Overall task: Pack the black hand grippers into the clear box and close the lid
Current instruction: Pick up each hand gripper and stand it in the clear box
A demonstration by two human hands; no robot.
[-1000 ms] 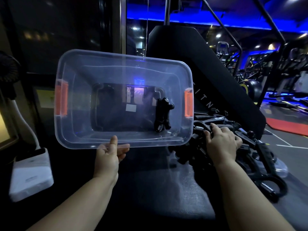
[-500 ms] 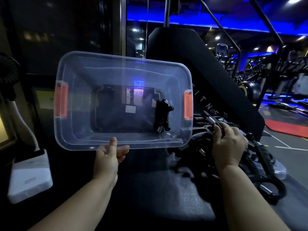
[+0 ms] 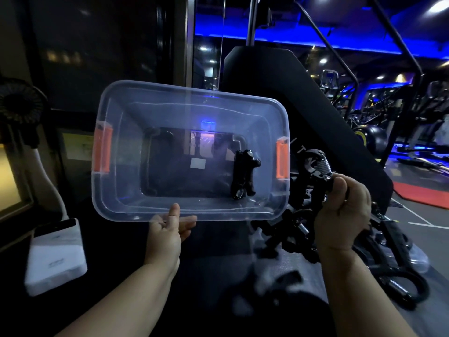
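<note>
Since the earlier frame, a hand gripper (image 3: 318,166) has been lifted off the pile (image 3: 298,229) and raised beside the clear box (image 3: 121,132). The box is tilted open toward the camera, its near rim pinched by the left hand (image 3: 167,229); one packed gripper (image 3: 245,177) lies inside. The lifted one is clasped by the right hand (image 3: 342,215). Packing seems barely begun: next, it must be carried over the rim and released. Lettering on the black panel (image 3: 315,113) is mostly hidden and cannot be read.

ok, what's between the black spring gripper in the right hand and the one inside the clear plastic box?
Head view: just the right end wall of the clear plastic box and its orange latch; nothing else before the held black hand gripper.
</note>
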